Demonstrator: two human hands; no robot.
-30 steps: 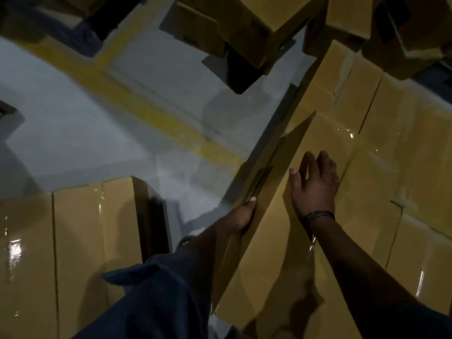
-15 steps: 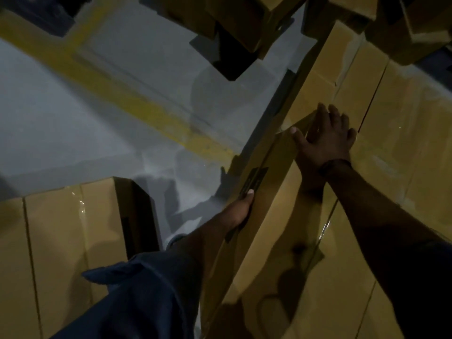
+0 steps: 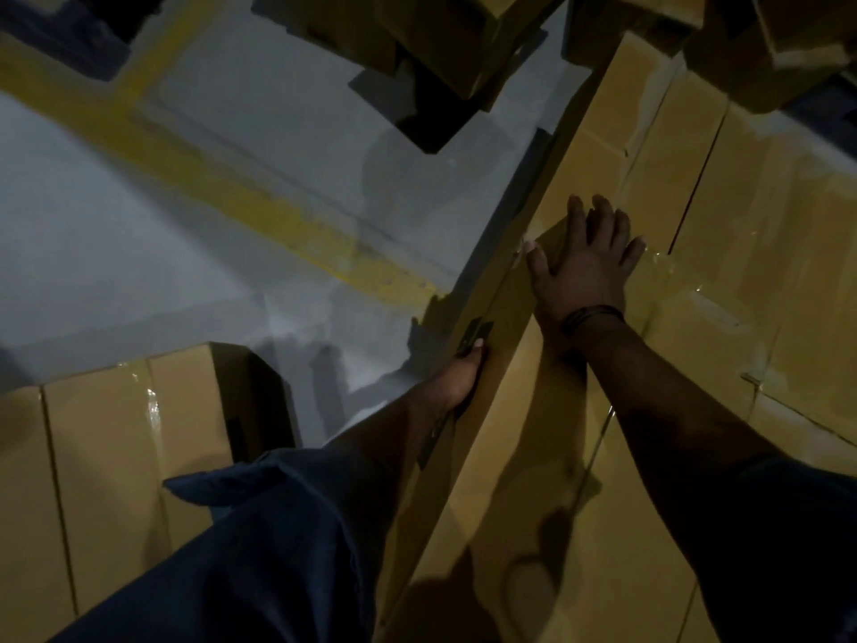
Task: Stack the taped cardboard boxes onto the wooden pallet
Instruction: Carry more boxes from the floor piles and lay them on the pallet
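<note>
A: Where's the box point(image 3: 501, 480)?
B: Against the stacked boxes point(image 3: 765, 252), tops about level; the pallet is hidden. The left hand point(image 3: 463, 373) holds it at the side slot point(image 3: 475, 334). The right hand point(image 3: 586, 271) presses flat, fingers spread, on its far corner.
A: Handling?
B: Stiff, probably hefty, and the tape point(image 3: 661, 267) looks slick, so take the slots. All taped shut, contents unseen.

Pretty dim in here, the light's low and kinda bluish. The floor point(image 3: 139, 252) is smooth grey concrete with a slight sheen. A worn yellow painted line point(image 3: 278, 215) runs diagonally across it, and another yellow strip point(image 3: 153, 53) branches off toward the top. Soft dark shadows point(image 3: 320, 368) fall on the grey. There's a dark blue shape point(image 3: 65, 44) in the top-left corner, can't make out what it is.
</note>
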